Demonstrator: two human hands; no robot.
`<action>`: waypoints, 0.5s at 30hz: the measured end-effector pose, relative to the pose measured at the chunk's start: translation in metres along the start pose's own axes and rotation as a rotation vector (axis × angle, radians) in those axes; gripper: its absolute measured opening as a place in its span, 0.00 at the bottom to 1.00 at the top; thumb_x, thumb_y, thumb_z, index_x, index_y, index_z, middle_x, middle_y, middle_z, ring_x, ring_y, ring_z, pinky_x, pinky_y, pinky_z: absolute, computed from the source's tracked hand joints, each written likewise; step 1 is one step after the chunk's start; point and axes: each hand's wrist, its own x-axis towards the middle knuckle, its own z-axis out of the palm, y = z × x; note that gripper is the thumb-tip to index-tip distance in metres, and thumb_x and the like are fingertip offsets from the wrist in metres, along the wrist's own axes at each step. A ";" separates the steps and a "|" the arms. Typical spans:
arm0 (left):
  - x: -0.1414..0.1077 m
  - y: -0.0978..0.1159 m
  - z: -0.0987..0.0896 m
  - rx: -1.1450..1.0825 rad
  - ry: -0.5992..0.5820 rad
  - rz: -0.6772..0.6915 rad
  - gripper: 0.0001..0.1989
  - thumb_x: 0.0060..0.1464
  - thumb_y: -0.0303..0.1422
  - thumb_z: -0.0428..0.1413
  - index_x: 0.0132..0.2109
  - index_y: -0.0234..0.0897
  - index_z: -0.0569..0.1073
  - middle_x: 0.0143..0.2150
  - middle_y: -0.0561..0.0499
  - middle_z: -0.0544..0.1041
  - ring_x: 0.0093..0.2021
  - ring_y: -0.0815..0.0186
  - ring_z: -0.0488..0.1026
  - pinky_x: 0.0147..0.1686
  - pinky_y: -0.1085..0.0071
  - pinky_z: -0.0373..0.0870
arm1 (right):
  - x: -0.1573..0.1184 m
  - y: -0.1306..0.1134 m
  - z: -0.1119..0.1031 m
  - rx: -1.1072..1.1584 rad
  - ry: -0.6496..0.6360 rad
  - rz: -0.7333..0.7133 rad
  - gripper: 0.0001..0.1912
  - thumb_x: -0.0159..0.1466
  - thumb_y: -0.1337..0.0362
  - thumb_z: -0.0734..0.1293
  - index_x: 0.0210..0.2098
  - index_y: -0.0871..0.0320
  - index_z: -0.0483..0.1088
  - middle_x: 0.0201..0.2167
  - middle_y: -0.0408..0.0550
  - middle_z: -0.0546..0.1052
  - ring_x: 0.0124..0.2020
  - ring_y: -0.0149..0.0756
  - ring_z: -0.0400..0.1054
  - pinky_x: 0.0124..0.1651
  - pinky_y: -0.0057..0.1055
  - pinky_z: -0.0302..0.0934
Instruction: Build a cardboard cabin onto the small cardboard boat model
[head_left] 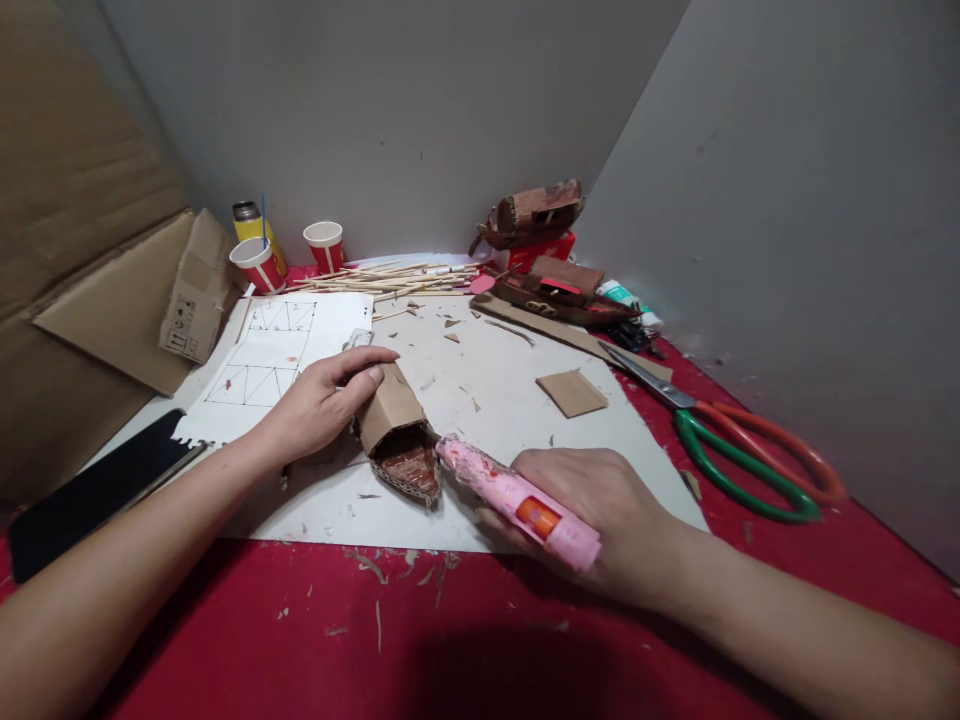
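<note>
Mid-frame, our left hand holds the boat, our right hand the glue gun; we seem to be gluing, and next need steady aim.

The boat is tan over brown, with a pink-and-orange glue gun and green-and-orange scissors to its right.

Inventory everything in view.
boat: 1, brown, centre
glue gun: 1, pink, centre
other boats: 2, brown, back right
scissors: 1, green-orange, right
cups: 2, red-white, back left
flask: 1, yellow, back left
sticks: many, tan, back
drawing: 1, white, left
slab: 1, black, left
cardboard: many pieces, brown, throughout
tube: 1, white-green, back right
sheet: 1, white, centre
table: 1, red, beneath
walls: 2, grey, back, right
left grip: 1, on boat
right grip: 1, on glue gun
</note>
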 end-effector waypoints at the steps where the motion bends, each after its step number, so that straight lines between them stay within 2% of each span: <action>1: 0.000 0.000 0.000 -0.004 0.000 0.001 0.18 0.63 0.41 0.48 0.54 0.42 0.74 0.56 0.48 0.77 0.54 0.58 0.72 0.55 0.61 0.67 | 0.000 -0.001 -0.001 0.029 0.000 -0.010 0.12 0.65 0.64 0.64 0.25 0.55 0.60 0.19 0.38 0.63 0.18 0.28 0.55 0.24 0.29 0.48; 6: 0.000 0.000 0.002 -0.006 0.002 0.003 0.18 0.64 0.41 0.48 0.54 0.42 0.75 0.55 0.48 0.78 0.54 0.58 0.73 0.55 0.61 0.68 | 0.000 -0.005 -0.005 0.120 0.017 -0.065 0.14 0.66 0.64 0.63 0.25 0.54 0.57 0.18 0.38 0.62 0.19 0.28 0.54 0.24 0.30 0.47; 9: 0.000 -0.002 0.004 -0.003 0.009 -0.002 0.18 0.64 0.42 0.48 0.54 0.44 0.75 0.54 0.49 0.78 0.52 0.59 0.73 0.55 0.60 0.68 | -0.001 -0.007 -0.003 0.113 0.021 -0.063 0.15 0.64 0.64 0.66 0.24 0.54 0.56 0.18 0.37 0.61 0.19 0.28 0.54 0.24 0.30 0.46; 15: 0.000 -0.003 0.004 0.002 0.014 0.020 0.18 0.64 0.41 0.48 0.55 0.44 0.75 0.55 0.49 0.77 0.54 0.58 0.72 0.56 0.60 0.67 | 0.008 -0.011 0.005 0.166 0.059 -0.101 0.14 0.63 0.64 0.66 0.23 0.55 0.59 0.18 0.37 0.62 0.19 0.28 0.54 0.25 0.31 0.45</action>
